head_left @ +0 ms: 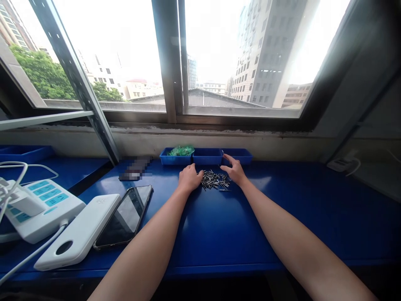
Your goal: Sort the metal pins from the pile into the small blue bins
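Observation:
A loose pile of small, thin metal pins (214, 179), some dark and some silvery, lies on the blue tabletop (216, 234). My left hand (189, 178) rests palm down against the pile's left edge, thumb apart from the fingers; its palm side is hidden. Above the pile's right side, my right hand (234, 170) has thumb and index finger spread, reaching toward the bins. A tiny pale piece shows by its index fingertip, too small to name. Behind the pile stand a middle blue bin (207, 160), a right blue bin (246, 159) and a left blue bin (176, 160) holding green crumpled plastic (181, 150).
At the left lie a smartphone (127, 217), a white power bank (79, 230) and a white power strip (46, 209) with cables. A blurred dark item (135, 168) lies farther back. A metal shelf post (78, 79) rises at the left, before the window.

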A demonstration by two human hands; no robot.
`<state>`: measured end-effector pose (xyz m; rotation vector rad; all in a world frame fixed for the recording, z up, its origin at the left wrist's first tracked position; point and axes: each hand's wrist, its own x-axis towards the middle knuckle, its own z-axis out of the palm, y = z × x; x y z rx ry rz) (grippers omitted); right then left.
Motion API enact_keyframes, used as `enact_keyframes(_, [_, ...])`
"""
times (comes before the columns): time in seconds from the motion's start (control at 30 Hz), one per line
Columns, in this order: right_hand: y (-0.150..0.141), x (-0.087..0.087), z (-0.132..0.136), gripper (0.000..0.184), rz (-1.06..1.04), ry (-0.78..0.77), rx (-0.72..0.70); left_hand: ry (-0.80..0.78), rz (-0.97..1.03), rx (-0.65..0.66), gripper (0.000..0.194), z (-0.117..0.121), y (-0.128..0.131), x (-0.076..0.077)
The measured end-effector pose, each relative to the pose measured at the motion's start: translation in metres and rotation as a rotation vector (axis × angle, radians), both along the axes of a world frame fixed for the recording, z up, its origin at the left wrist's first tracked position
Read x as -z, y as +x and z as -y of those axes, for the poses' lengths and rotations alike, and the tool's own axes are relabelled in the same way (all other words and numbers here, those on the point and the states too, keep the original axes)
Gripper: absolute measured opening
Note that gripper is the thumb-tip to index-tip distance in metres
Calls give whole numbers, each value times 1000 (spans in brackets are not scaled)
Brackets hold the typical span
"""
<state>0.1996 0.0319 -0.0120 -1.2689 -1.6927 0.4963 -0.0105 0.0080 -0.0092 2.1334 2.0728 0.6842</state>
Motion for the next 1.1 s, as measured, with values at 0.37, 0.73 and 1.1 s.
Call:
enact_keyframes(0.37, [2, -8, 6, 68, 544, -60, 472, -48, -29, 18, 62, -1, 1, 1])
enact_keyframes(0.73, [3, -8, 6, 71, 545, -63, 406, -73, -48, 112, 67, 1, 0, 0])
enact_keyframes(1.1, [-5, 0, 3, 44, 480, -101, 18, -117, -182, 311, 91, 14, 2, -4])
